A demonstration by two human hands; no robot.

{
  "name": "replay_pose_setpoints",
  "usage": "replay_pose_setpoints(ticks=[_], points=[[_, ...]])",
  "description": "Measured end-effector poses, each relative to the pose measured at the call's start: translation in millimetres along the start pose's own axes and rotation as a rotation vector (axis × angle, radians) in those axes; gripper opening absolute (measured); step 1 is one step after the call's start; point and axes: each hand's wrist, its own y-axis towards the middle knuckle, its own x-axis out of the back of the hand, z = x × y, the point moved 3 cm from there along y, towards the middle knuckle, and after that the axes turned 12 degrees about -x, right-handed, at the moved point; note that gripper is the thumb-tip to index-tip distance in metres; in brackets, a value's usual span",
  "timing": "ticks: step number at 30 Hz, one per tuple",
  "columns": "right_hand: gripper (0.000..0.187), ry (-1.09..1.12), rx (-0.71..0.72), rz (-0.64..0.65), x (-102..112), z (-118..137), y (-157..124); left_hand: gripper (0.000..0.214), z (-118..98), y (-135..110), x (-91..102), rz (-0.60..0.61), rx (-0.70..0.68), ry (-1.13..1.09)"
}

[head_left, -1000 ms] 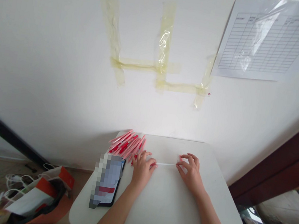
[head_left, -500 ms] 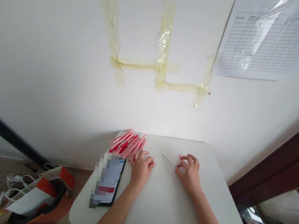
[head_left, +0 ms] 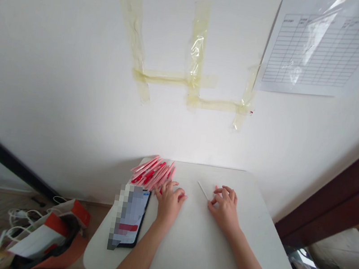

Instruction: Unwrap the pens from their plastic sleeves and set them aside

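A thin white rod (head_left: 203, 190) is clamped at one end by the grip of the right hand (head_left: 225, 210), between thumb and finger; its free end is pointed up and leftward above the bench (head_left: 196, 246). By the right hand's bent fingers a small pink tip (head_left: 216, 187) can be seen, mostly hidden. The left hand (head_left: 170, 201) is placed apart from the rod, its fingers curled; whether anything is held in its grip cannot be told. Just beside its fingers, pink and red pen-like sticks (head_left: 153, 173) are heaped at the bench's far left corner. Nearer the left edge a phone (head_left: 131, 236) is laid, its screen partly masked. On the wall (head_left: 57, 65), yellowish tape (head_left: 198, 46) and a printed sheet (head_left: 320, 61) are stuck.
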Motion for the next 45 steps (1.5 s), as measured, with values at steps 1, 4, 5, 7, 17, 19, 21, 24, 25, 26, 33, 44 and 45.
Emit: replay_pose_setpoints(ticks=[1,4,5,7,17,19,21,24,25,26,33,44,45], points=[[0.018,0.000,-0.001,0.001,0.3,0.6,0.0,0.006,0.0,0.0,0.1,0.000,0.001,0.000],[0.018,0.003,-0.007,0.007,0.4,1.7,0.0,0.005,0.2,0.0,-0.2,0.006,0.011,-0.002],[0.018,0.004,-0.011,0.009,0.3,2.0,0.0,0.005,0.4,0.0,-0.4,0.008,0.014,-0.004],[0.018,0.003,-0.019,0.014,-0.2,2.6,-0.1,0.006,0.8,0.0,-1.0,0.013,0.017,-0.004],[0.018,-0.045,-0.054,-0.034,-2.3,3.6,-1.2,0.004,1.8,-0.2,-2.4,0.009,0.007,0.013],[0.018,-0.054,-0.061,-0.047,-2.7,2.7,-1.2,0.004,1.5,-0.2,-2.1,0.011,0.009,0.007],[0.018,-0.062,-0.073,-0.054,-2.9,2.1,-1.2,0.004,1.2,-0.3,-1.9,0.015,0.012,0.001],[0.018,-0.074,-0.093,-0.054,-2.7,1.6,-1.2,0.004,1.1,-0.3,-1.9,0.014,0.014,-0.001],[0.019,-0.076,-0.096,-0.054,-2.6,1.6,-1.2,0.003,1.2,-0.3,-2.0,0.013,0.015,-0.001],[0.019,-0.078,-0.096,-0.056,-2.6,1.6,-1.1,0.004,1.3,-0.2,-2.1,0.013,0.016,0.000],[0.018,-0.088,-0.090,-0.066,-3.0,0.9,-1.0,0.004,1.0,-0.3,-2.5,0.009,0.013,0.001],[0.016,-0.102,-0.095,-0.074,-4.0,-0.6,-1.0,0.004,0.7,-0.5,-2.6,0.014,0.009,0.007],[0.016,-0.100,-0.094,-0.076,-3.7,-0.6,-0.8,0.004,0.8,-0.4,-2.7,0.016,0.010,0.005]])
